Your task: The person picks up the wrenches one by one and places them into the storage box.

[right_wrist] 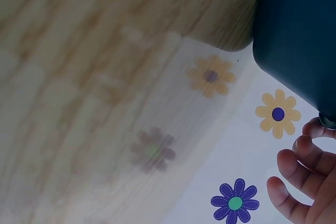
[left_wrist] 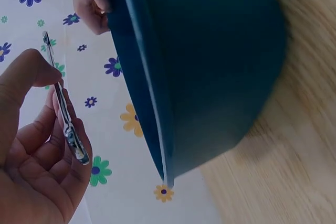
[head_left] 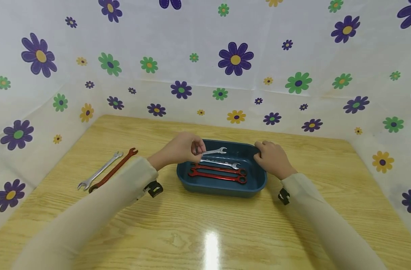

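Silver wrench (head_left: 213,152) | I judge it stiff, light, slick; best held mid-shank | left grip (head_left: 183,148): pinching it | right grip (head_left: 273,160): clasping blue bin (head_left: 222,190) by its edge

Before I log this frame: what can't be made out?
- Head: left end of the silver wrench lying in the tray, hidden behind the left hand.
- Head: any size marks on the red wrenches in the tray, too small to read.
- Left wrist: contents of the tray, hidden by its outer wall.
- Right wrist: rest of the right hand, cut off by the right and bottom edges.
- Right wrist: grain of the table, blurred.
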`<action>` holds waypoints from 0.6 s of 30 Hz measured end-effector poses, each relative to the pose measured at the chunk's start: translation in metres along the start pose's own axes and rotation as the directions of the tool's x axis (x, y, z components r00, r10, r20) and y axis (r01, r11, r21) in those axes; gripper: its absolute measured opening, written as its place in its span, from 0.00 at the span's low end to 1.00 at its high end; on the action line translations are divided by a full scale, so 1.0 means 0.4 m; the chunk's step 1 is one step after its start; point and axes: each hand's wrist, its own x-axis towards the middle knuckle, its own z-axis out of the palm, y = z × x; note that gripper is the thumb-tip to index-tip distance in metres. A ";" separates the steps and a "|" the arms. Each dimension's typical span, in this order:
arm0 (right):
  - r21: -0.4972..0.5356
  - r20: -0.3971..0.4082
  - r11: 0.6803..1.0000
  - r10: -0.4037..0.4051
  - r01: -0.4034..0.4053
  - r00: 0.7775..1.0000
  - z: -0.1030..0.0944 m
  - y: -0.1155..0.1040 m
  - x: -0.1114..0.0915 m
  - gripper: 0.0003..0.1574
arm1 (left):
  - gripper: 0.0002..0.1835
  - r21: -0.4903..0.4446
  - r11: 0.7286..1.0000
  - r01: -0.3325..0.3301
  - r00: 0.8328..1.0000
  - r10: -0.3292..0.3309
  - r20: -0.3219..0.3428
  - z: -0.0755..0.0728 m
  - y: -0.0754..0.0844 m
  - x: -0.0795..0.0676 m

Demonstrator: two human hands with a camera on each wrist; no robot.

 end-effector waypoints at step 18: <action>-0.013 0.011 1.000 0.022 -0.022 1.000 0.001 -0.003 0.002 0.12 | 0.04 0.023 0.997 -0.069 0.995 0.067 0.075 0.076 0.044 0.036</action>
